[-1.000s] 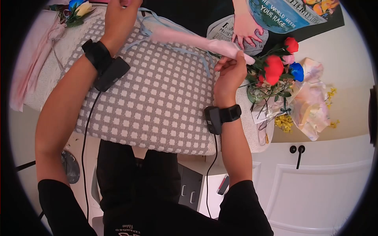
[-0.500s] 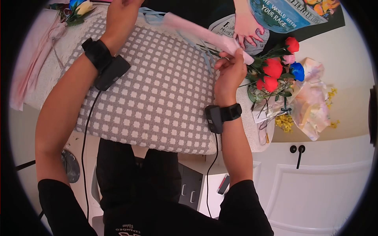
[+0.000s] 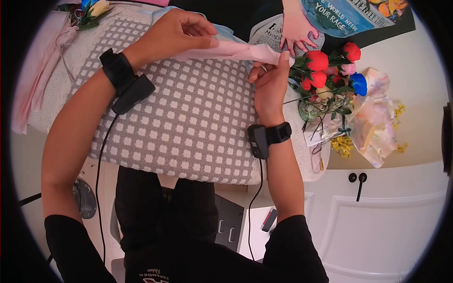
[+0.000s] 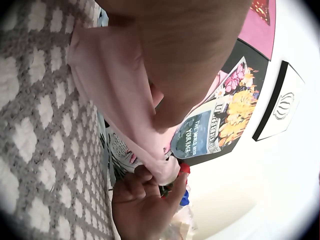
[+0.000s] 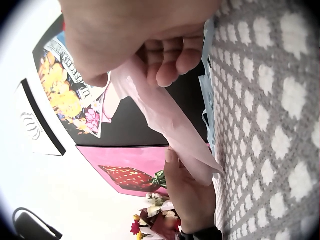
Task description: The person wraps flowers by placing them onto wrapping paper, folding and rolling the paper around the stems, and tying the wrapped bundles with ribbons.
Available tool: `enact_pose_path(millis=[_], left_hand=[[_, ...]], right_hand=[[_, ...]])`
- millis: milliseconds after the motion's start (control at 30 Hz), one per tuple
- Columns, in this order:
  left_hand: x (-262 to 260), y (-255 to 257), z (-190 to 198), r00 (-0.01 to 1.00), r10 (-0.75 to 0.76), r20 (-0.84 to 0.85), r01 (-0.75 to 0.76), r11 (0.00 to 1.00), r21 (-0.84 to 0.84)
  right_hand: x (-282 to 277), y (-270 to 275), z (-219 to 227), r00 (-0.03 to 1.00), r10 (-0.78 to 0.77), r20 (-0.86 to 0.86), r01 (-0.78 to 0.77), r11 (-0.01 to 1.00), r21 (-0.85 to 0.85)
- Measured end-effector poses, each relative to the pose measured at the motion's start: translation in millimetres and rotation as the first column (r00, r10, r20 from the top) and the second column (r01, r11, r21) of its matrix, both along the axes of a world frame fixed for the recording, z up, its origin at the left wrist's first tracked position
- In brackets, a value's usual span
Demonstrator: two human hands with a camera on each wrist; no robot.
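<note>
A strip of pale pink wrapping material (image 3: 236,50) stretches between both hands above the checked grey-and-white cloth (image 3: 179,113). The left hand (image 3: 177,35) pinches it near its left part between thumb and fingers. At its other end the right hand (image 3: 271,87) pinches it, thumb up and the other fingers curled. In the left wrist view the pink strip (image 4: 117,85) hangs in folds down to the right hand (image 4: 145,205). The right wrist view shows the left hand (image 5: 192,195) at the strip's far end. Light blue ribbon (image 3: 219,30) lies behind the strip.
Red and blue artificial roses (image 3: 317,61) stand in a glass vase at the right, beside crumpled iridescent wrap (image 3: 375,122) and yellow flowers (image 3: 342,146). More pink fabric (image 3: 40,70) lies at the far left near a blue and cream rose bunch (image 3: 96,8). A printed poster (image 3: 339,19) is behind.
My left hand has come down and right from the top edge and now grips the pink strip, whose left end was loose before. The right hand has shifted slightly left, still holding its end.
</note>
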State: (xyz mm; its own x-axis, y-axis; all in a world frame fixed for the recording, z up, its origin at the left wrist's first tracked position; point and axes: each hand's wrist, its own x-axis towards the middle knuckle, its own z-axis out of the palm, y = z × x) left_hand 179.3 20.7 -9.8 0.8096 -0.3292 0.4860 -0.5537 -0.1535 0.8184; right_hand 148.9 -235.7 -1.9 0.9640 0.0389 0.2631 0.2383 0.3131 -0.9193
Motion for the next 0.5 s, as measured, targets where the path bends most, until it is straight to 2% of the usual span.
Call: enact_pose_path(millis=[100,167,267,300,367,500], left_hand=[[1,1,3,1.0,-0.016,0.008,0.015,0.998,0.054],[-1,3,1,0.997,-0.048,0.055,0.041,0.992,0.117],[1,4,3,0.999,-0.018,0.05,0.008,0.984,0.18],[1,2,1,0.998,-0.017,0.053,0.007,0.984,0.176],[3,-1,-2,0.998,0.021,0.06,-0.02,1.0,-0.014],[4,1,-2,1.0,0.019,-0.022,-0.019,1.0,0.018]], right_hand=[[0,2,4,0.999,-0.039,-0.005,0.039,0.999,0.02],[2,2,0,0.996,-0.081,-0.035,0.077,0.994,-0.082],[1,4,-1,0.995,-0.091,-0.035,0.088,0.992,-0.086],[2,2,-2,0.995,-0.091,-0.031,0.088,0.992,-0.09],[6,0,-4,1.0,-0.02,-0.024,0.019,0.999,-0.051],[2,1,-7,0.999,-0.042,-0.014,0.042,0.999,-0.026]])
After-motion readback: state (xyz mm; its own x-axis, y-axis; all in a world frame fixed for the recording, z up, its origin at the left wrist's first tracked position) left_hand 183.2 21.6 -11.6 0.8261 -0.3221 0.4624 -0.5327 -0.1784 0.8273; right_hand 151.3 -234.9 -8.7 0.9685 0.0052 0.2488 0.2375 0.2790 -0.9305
